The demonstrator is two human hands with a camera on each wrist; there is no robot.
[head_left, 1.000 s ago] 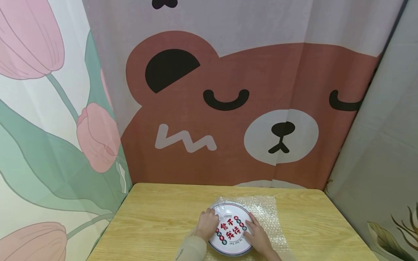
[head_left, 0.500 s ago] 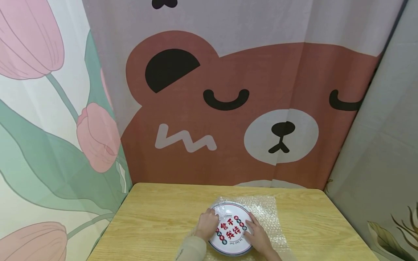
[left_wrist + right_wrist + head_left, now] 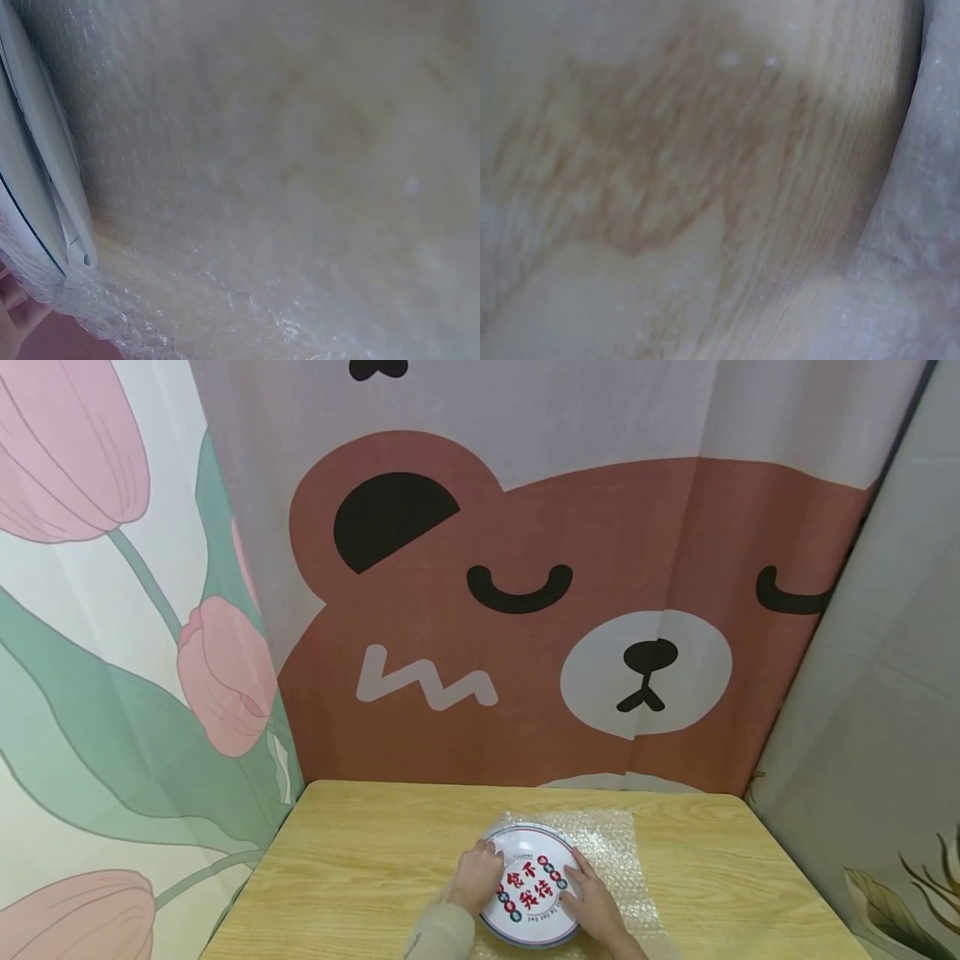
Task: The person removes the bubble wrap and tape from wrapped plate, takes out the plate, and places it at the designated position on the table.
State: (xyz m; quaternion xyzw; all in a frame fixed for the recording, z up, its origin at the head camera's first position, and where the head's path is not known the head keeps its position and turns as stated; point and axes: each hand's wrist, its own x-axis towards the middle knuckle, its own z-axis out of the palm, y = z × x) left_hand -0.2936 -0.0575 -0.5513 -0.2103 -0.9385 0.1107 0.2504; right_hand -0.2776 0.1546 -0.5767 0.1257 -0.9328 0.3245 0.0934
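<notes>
A round white plate [image 3: 529,920] with red characters and a blue rim lies face up at the front middle of the table, in the head view. Under it spreads a sheet of bubble wrap [image 3: 611,843]. My left hand [image 3: 476,877] holds the plate's left rim, its fingers curled over the edge. On the opposite side, my right hand [image 3: 596,906] grips the right rim, thumb over the face. Seen edge-on in the left wrist view, plates [image 3: 45,142] lie stacked with a narrow gap between their rims, and bubble wrap [image 3: 120,322] shows beneath.
The wooden table [image 3: 360,860] extends to both sides of the plate. Behind it hangs a curtain [image 3: 420,743] with a bear print. Blurred wood grain [image 3: 652,150] fills most of the right wrist view, with a pale wrinkled surface [image 3: 922,247] along the right.
</notes>
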